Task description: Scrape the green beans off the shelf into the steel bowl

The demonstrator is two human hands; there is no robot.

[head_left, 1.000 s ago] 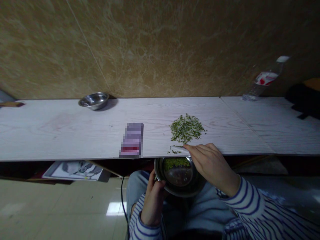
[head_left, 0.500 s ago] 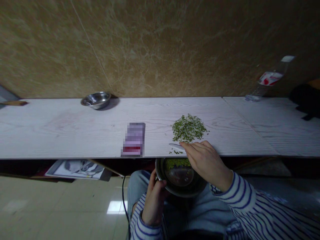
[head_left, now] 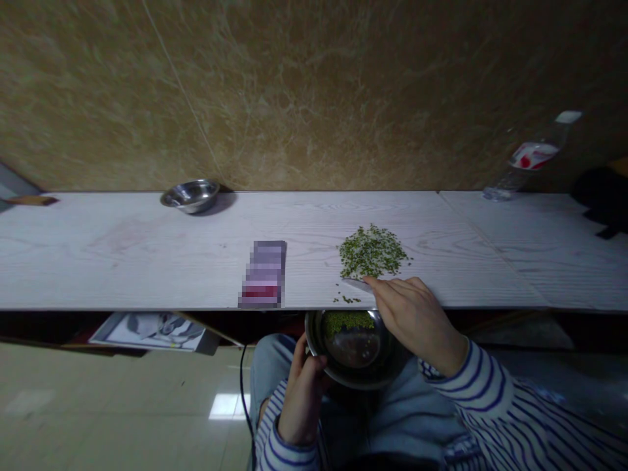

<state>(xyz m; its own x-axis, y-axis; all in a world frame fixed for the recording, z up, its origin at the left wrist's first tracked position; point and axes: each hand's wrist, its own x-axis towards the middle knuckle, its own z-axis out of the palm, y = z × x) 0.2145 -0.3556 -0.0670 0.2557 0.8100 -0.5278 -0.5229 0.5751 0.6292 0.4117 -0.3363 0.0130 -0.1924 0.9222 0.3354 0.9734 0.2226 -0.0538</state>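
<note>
My left hand (head_left: 300, 386) grips the rim of a steel bowl (head_left: 324, 356) held below the table's front edge, above my lap; green beans line its far inner side. My right hand (head_left: 417, 315) rests on the white wooden table (head_left: 122, 261), fingers closed on a small pale flat scraper (head_left: 357, 282) that touches the near edge of a pile of green beans (head_left: 371, 252). A few stray beans (head_left: 347, 299) lie near the table's edge, just left of that hand.
A second steel bowl (head_left: 191, 194) stands at the back left by the wall. A blurred flat object (head_left: 263, 273) lies left of the beans. A plastic bottle (head_left: 532, 157) leans at the back right, beside a dark object (head_left: 601, 199). Papers (head_left: 150, 330) lie below the table.
My right hand has moved with the scraper slightly right and up against the pile's near edge. The left hand and its bowl have stayed put.
</note>
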